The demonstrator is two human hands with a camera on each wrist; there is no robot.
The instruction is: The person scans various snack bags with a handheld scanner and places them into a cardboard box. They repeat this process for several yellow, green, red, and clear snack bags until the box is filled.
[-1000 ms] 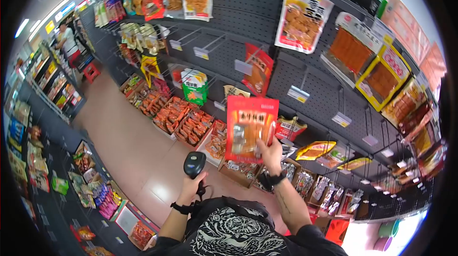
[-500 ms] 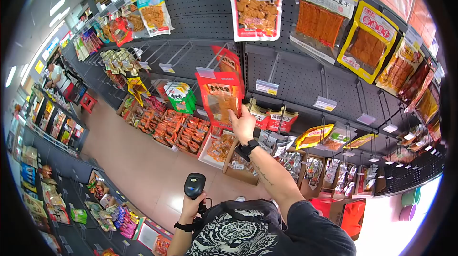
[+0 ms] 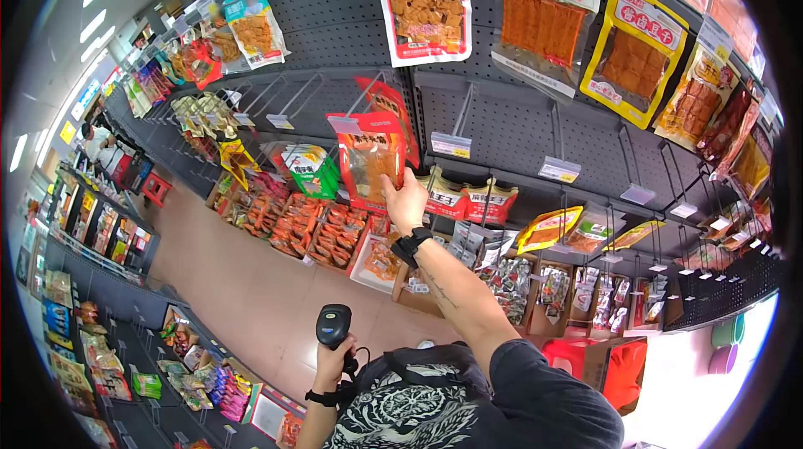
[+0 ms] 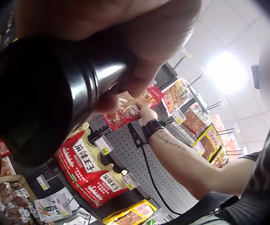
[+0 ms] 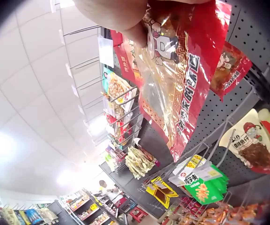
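Red packet (image 3: pixel 368 160) is sitting upright and slightly tilted just off the centre of the head view, toward ten o'clock, its top edge lying against a clear tag holder; whether a hook is passing through it cannot be told. Taking the clock from the centre of that view, the grey pegboard rack (image 3: pixel 510 123) is spreading from ten to four o'clock, and the tiled floor (image 3: pixel 226 269) is showing at eight. The dark printed shirt (image 3: pixel 427 399) of the person is filling six o'clock. Taking the clock from the packet itself, an open white box (image 3: pixel 370 281) is holding orange packets at six. A white-edged mushroom packet (image 3: pixel 425 10) is hanging at one, well apart, while a second red packet (image 3: pixel 393 102) is hanging close behind, also toward one. Green packets (image 3: pixel 314 171) are hanging near nine, and red-and-white pouches (image 3: pixel 489 205) near four. The right hand (image 3: pixel 406 202) is pinching the packet's edge at four o'clock, thumb lying on the front face. The left hand (image 3: pixel 335 359), well below at half past six, is grasping a black handheld scanner (image 3: pixel 333 325), fingers curling round its handle. A black wristband (image 3: pixel 411 244) is encircling the right wrist. A price tag (image 3: pixel 450 144) is facing outward at three.
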